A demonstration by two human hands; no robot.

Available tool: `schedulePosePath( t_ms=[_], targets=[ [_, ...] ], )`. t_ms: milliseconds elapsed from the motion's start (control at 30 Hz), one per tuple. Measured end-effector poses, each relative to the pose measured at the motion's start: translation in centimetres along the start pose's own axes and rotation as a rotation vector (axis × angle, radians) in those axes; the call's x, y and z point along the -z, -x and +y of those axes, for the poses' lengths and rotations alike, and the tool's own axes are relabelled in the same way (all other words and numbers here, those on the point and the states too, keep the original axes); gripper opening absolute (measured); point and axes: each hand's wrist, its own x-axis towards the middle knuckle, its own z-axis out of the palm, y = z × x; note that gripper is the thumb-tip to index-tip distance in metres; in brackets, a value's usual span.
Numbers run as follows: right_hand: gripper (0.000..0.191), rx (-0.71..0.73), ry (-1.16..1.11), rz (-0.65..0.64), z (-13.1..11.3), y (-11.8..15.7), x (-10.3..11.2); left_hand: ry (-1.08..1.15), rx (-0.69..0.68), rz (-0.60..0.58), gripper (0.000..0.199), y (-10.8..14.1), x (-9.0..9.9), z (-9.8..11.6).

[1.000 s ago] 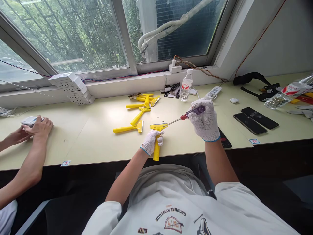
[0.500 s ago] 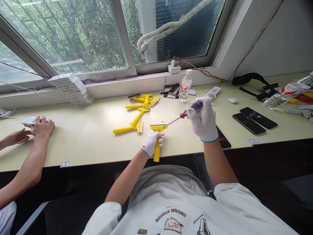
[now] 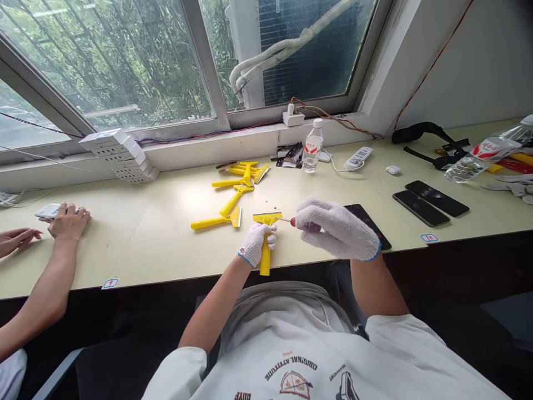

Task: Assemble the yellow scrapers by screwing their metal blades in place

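Wearing a white knit glove, my left hand (image 3: 257,243) is closed around the neck of a yellow scraper (image 3: 265,262), whose blade end points away from me. My gloved right hand (image 3: 335,228) grips a screwdriver (image 3: 293,221) by its dark red handle, mostly hidden by the fingers. The shaft runs left to the scraper's head, near the blade; whether its tip sits in a screw is too small to tell. Two tiny dark parts (image 3: 275,208) lie just beyond the blade. To the left, another yellow scraper (image 3: 212,222) lies flat, with several more yellow scrapers (image 3: 245,175) heaped behind it.
A water bottle (image 3: 312,147) stands near the window sill. Under my right hand lies a dark tablet-like device (image 3: 368,225), and two phones (image 3: 433,203) are farther right. At left, a co-worker's hand (image 3: 69,222) rests by a white device. White boxes (image 3: 120,155) are stacked at the back.
My right hand has come down and turned over, with the screwdriver now lower and flatter toward the scraper. My left hand keeps its hold. The view has shifted slightly.
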Motion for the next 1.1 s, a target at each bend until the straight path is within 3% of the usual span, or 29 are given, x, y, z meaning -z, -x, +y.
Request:
schedulePosePath(
  t_ms=[167, 300, 433, 567, 667, 1100],
  targets=[
    [0.015, 0.053, 0.027, -0.088, -1.6, -0.5, -1.1, -0.009, -0.025, 0.106, 0.038, -0.3, 0.3, -0.5],
    [0.016, -0.002, 0.052, -0.057, -1.3, -0.1, -0.5, -0.002, 0.004, 0.038, 0.039, 0.0, 0.1, -0.2],
    [0.009, -0.114, 0.061, 0.121, 0.1, 0.5, 0.5, -0.047, -0.004, 0.016, 0.038, 0.6, -0.5, 0.2],
    [0.009, -0.41, 0.198, 0.47, 1.9, 0.3, 0.1, -0.083, -0.019, 0.046, 0.035, 0.8, -0.8, 0.2],
    [0.018, -0.555, 0.278, 0.61, 2.9, 0.0, -0.6, -0.096, -0.033, 0.056, 0.034, 0.9, -0.9, 0.1],
    [0.014, -0.513, 0.189, 0.638, 3.4, -0.1, -0.9, -0.097, -0.016, 0.034, 0.034, 1.2, -1.1, 0.5]
  ],
)
